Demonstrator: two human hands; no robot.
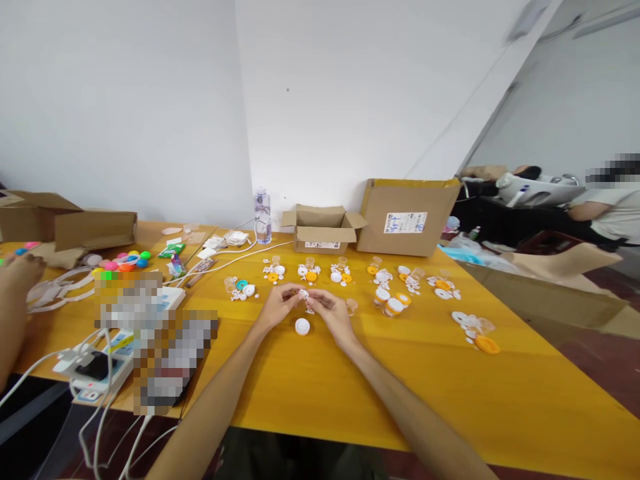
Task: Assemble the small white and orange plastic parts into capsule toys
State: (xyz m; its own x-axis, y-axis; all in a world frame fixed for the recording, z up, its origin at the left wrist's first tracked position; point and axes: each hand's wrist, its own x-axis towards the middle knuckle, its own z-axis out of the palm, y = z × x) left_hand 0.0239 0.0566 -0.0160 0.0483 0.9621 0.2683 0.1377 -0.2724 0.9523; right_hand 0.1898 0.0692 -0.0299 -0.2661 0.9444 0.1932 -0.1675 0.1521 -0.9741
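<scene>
Near the middle of the yellow table, my left hand [281,304] and my right hand [331,311] meet, fingertips pinched on a small white plastic piece [303,294] with dark marks. Its exact kind is too small to make out. Just below the hands sits a round white lid-like part [302,326] with some orange at its rim. Close to my right fingers stands a clear plastic cup [352,307]. More small white pieces [311,309] show beneath my fingertips, partly hidden.
Small groups of white pieces, clear cups and orange discs [487,344] lie across the table. Capped jars [394,307] stand at right. Behind are an open carton [325,235], a large box [407,217] and a bottle [263,217]. Power strips [115,360] and another person's arm [15,307] are left.
</scene>
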